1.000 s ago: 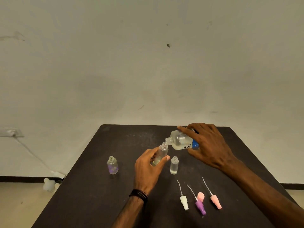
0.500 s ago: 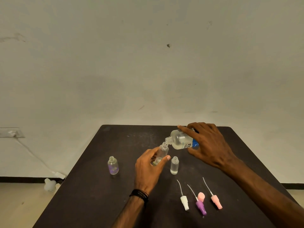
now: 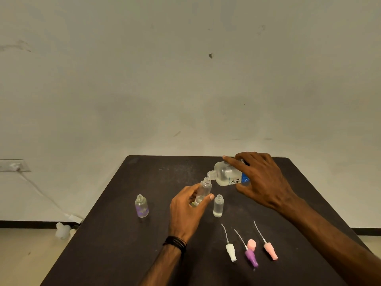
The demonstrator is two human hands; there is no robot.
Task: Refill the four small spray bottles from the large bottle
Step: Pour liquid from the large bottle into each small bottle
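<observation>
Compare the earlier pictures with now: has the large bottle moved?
No. The large bottle keeps its place against the table's far edge, tilted over the small bottle.

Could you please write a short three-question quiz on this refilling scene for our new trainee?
1. True or false: the large bottle stands upright on the table.
2. Which hand holds the small bottle being filled? A) left hand B) right hand
3. How many other open small bottles stand in plain view on the table?

Key:
1. False; it is tilted, mouth down over the small bottle.
2. A.
3. Two: the purple-tinted bottle and the clear bottle.
</observation>
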